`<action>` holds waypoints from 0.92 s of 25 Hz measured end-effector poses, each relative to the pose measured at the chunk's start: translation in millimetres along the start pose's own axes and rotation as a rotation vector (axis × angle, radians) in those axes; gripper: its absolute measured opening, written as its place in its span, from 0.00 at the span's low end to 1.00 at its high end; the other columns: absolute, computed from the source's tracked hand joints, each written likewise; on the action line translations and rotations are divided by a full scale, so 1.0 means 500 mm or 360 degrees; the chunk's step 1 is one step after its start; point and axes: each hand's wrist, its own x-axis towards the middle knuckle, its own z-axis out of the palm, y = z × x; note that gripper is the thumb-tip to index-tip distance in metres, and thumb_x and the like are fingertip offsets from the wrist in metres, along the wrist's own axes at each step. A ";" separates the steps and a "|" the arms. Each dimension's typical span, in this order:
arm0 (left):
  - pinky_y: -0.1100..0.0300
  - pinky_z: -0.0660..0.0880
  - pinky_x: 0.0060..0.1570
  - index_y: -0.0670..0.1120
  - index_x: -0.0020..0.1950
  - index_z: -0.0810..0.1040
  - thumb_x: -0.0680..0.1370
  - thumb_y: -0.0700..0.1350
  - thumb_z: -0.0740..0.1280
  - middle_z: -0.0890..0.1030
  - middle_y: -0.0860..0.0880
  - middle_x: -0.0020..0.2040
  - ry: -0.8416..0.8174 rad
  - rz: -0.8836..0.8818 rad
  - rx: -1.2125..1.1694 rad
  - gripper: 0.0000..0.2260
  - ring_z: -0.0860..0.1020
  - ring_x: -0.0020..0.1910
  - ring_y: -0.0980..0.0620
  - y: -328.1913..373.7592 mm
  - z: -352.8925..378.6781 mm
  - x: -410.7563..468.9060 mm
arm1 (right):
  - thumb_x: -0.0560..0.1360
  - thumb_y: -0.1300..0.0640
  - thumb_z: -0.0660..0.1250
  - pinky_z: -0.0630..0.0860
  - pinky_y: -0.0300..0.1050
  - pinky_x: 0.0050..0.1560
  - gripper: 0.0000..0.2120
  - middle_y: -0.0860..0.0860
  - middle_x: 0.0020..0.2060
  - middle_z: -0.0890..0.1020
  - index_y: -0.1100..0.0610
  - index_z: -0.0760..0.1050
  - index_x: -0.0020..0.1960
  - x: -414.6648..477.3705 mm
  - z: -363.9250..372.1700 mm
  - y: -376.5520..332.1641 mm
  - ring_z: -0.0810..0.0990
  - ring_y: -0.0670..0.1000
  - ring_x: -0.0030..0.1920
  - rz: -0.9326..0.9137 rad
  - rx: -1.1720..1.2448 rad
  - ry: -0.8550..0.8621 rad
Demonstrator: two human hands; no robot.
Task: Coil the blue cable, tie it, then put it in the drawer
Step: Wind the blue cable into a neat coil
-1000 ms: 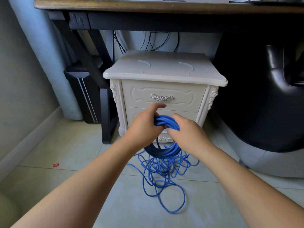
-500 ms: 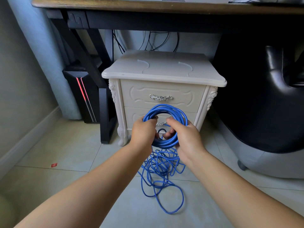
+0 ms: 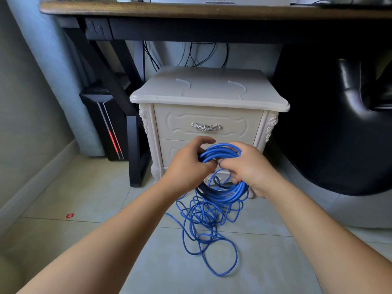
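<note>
Nearest, two bare forearms reach forward over the pale tiled floor (image 3: 89, 187). Between them, loose loops (image 3: 212, 247) of the cable lie tangled on the tiles, one large loop reaching toward the viewer. A small red scrap (image 3: 70, 215) lies well apart to the left.

Above the tangle, both hands hold the wound part of the blue cable (image 3: 224, 193) in the air. The left hand (image 3: 188, 166) has its fingers curled round the coil's left side, thumb lifted above it. The right hand (image 3: 250, 168) has its fingers wrapped round the right and lower side. A strand drops from the coil to the tangle below.

The coil stands roughly upright, its open face toward the viewer. It is slightly oval, its long axis running from upper left down to lower right.

Just behind the hands stands a cream nightstand (image 3: 209, 92). Its upper drawer (image 3: 180, 124) is closed, its silver handle (image 3: 206, 126) in plain sight. The hands and coil cover much of the lower drawer (image 3: 172, 149), also closed.

Left of the nightstand are a black desk leg (image 3: 135, 149) and a computer tower (image 3: 101, 124) with a red light strip. A black chair (image 3: 339, 134) fills the right. Behind, black wires (image 3: 203, 54) hang under the wooden tabletop (image 3: 191, 10).
</note>
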 end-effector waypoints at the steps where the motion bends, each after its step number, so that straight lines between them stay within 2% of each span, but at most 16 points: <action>1: 0.54 0.79 0.44 0.53 0.64 0.72 0.74 0.38 0.68 0.82 0.47 0.43 -0.0066 0.0005 0.0043 0.21 0.83 0.39 0.47 0.003 -0.003 -0.001 | 0.71 0.69 0.65 0.65 0.38 0.24 0.12 0.43 0.19 0.69 0.52 0.76 0.41 -0.003 -0.002 -0.006 0.64 0.46 0.19 -0.0038 -0.0136 -0.0053; 3: 0.57 0.80 0.39 0.52 0.67 0.71 0.74 0.37 0.67 0.81 0.47 0.43 -0.0172 -0.0044 0.0071 0.22 0.82 0.33 0.49 0.007 -0.006 -0.003 | 0.70 0.67 0.65 0.66 0.37 0.24 0.10 0.43 0.20 0.70 0.52 0.75 0.40 -0.004 -0.007 -0.013 0.66 0.44 0.19 -0.0095 -0.0390 -0.0118; 6: 0.57 0.82 0.35 0.45 0.57 0.78 0.77 0.37 0.64 0.78 0.47 0.37 -0.0219 -0.0092 0.0128 0.10 0.77 0.28 0.52 -0.002 0.000 0.003 | 0.70 0.64 0.68 0.68 0.37 0.24 0.07 0.47 0.29 0.75 0.53 0.74 0.44 -0.003 0.000 -0.007 0.70 0.44 0.21 -0.0102 -0.0527 -0.0061; 8: 0.60 0.80 0.31 0.44 0.52 0.79 0.79 0.39 0.63 0.75 0.48 0.34 -0.0156 -0.0121 0.0083 0.05 0.75 0.26 0.56 -0.005 0.004 0.008 | 0.71 0.62 0.69 0.70 0.35 0.25 0.09 0.49 0.33 0.77 0.52 0.73 0.47 -0.001 0.006 0.004 0.74 0.46 0.24 -0.0016 -0.0386 0.0062; 10: 0.61 0.78 0.28 0.44 0.49 0.78 0.80 0.41 0.64 0.72 0.49 0.31 0.0006 -0.0172 -0.0105 0.03 0.72 0.24 0.58 -0.004 0.008 0.011 | 0.72 0.62 0.69 0.75 0.40 0.32 0.09 0.49 0.31 0.77 0.54 0.73 0.49 0.004 0.008 0.014 0.77 0.47 0.26 0.0078 -0.0092 0.0167; 13: 0.57 0.79 0.31 0.44 0.44 0.75 0.80 0.40 0.63 0.68 0.47 0.30 0.0269 -0.0324 -0.0569 0.06 0.68 0.27 0.53 -0.002 0.017 0.017 | 0.73 0.61 0.69 0.76 0.54 0.46 0.04 0.50 0.26 0.76 0.58 0.74 0.44 0.007 0.015 0.025 0.79 0.52 0.32 0.0170 0.0515 0.0220; 15: 0.54 0.77 0.36 0.44 0.43 0.73 0.80 0.41 0.63 0.67 0.47 0.30 0.0401 -0.0437 -0.0781 0.06 0.67 0.28 0.51 -0.004 0.028 0.018 | 0.74 0.62 0.69 0.74 0.55 0.49 0.05 0.51 0.26 0.76 0.58 0.74 0.41 0.002 0.032 0.029 0.79 0.53 0.33 0.0203 0.0839 0.0184; 17: 0.52 0.70 0.40 0.45 0.43 0.72 0.80 0.42 0.62 0.68 0.48 0.29 0.0503 -0.0556 -0.0950 0.06 0.67 0.29 0.51 -0.003 0.038 0.014 | 0.74 0.65 0.68 0.74 0.55 0.51 0.06 0.50 0.27 0.77 0.58 0.73 0.43 -0.004 0.054 0.030 0.78 0.51 0.32 0.0214 0.1058 0.0172; 20: 0.52 0.71 0.44 0.45 0.45 0.73 0.81 0.43 0.62 0.72 0.49 0.30 0.0559 -0.0651 -0.1069 0.06 0.72 0.32 0.50 0.000 0.052 0.007 | 0.74 0.66 0.68 0.73 0.55 0.52 0.08 0.49 0.26 0.76 0.56 0.72 0.43 -0.002 0.068 0.036 0.77 0.52 0.33 0.0231 0.1089 0.0300; 23: 0.52 0.73 0.47 0.45 0.44 0.74 0.80 0.44 0.63 0.76 0.49 0.33 0.0417 -0.0651 -0.0906 0.06 0.75 0.37 0.49 -0.002 0.054 0.005 | 0.73 0.65 0.68 0.72 0.53 0.48 0.09 0.50 0.24 0.74 0.56 0.70 0.40 0.004 0.054 0.034 0.74 0.54 0.33 0.0189 0.0788 0.0475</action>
